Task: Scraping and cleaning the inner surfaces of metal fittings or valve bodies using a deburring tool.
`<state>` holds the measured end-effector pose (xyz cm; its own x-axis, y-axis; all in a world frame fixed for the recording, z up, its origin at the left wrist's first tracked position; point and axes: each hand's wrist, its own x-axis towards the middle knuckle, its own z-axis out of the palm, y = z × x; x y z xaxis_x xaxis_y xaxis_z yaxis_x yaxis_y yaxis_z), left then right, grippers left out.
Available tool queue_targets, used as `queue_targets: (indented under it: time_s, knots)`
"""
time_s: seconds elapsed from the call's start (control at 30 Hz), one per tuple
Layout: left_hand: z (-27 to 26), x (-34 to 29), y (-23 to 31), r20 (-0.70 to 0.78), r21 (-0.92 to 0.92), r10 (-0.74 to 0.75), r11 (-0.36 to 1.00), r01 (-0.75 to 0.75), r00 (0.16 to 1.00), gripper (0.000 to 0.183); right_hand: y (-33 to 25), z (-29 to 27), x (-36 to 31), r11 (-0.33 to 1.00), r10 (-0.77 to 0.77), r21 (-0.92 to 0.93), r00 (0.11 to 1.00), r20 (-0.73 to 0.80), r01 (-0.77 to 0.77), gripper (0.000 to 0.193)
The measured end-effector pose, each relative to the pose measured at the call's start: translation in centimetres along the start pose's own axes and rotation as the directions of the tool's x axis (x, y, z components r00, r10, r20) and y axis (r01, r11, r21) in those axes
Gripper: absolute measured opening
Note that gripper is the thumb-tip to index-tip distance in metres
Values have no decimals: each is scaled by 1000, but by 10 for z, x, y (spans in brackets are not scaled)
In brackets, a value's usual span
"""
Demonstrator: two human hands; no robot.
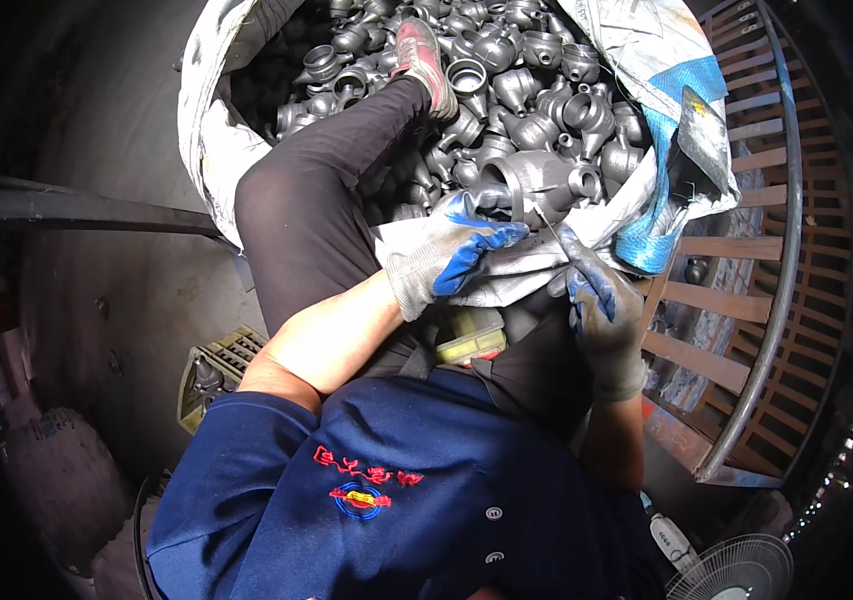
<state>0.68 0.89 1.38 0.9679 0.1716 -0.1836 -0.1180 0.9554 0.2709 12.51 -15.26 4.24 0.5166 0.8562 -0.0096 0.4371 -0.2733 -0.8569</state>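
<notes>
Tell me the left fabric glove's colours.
The left fabric glove is grey with blue areas, clearest in head view.

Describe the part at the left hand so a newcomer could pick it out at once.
Find the big white sack of dark grey castings. At its near edge, the gloved left hand holds the part. It looks bigger than the other castings, with a wide rimmed mouth facing left and a small round opening at right.

A bulbous dark-grey fitting (pixel 547 172) lies on its side by the near edge of a white sack (pixel 519 264), wide round mouth facing left, smaller ringed opening at right; a thin, pale-tipped tool (pixel 547 221) slants just beside it.
</notes>
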Motion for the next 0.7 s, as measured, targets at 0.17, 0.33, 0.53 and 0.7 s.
queue_targets:
  time_s: [0.17,0.33,0.53,0.7]
  knots:
    - [-25,8,-9,-122,325,126,942,-80,984,23,4,3,-2,992,-66,-102,998,16,68,36]
    - [-19,4,-5,-10,168,59,984,-56,998,30,5,6,-1,1000,10,-17,1000,6,-10,35]
    - [-23,6,-5,2,-82,-76,994,76,997,29,12,12,-3,987,-155,-41,988,-15,154,35]
    - [-27,14,-16,-111,317,194,936,-150,975,26,14,-1,-12,980,76,177,992,97,-92,41]
